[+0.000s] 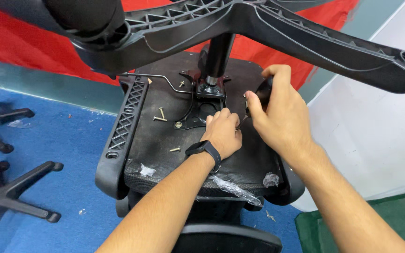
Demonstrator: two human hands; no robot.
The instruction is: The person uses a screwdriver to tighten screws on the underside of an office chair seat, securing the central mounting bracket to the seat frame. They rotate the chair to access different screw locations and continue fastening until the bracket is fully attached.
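Note:
An upturned black office chair seat (160,140) lies below me, its metal mechanism plate (202,100) and gas column (219,54) at the middle. My left hand (222,133), with a black band on its wrist, rests closed on the seat underside by the plate's right edge. My right hand (277,115) grips a black-handled screwdriver (261,93), tip angled down toward my left fingers. Loose brass screws (160,115) lie left of the plate, another screw (175,149) nearer me. What my left fingers pinch is hidden.
The chair's star base (268,28) spreads overhead across the top. A black armrest (120,136) lines the seat's left side. Spare star bases (10,187) lie on the blue carpet at left. Red cloth hangs behind; a white wall is at right, green mat bottom right.

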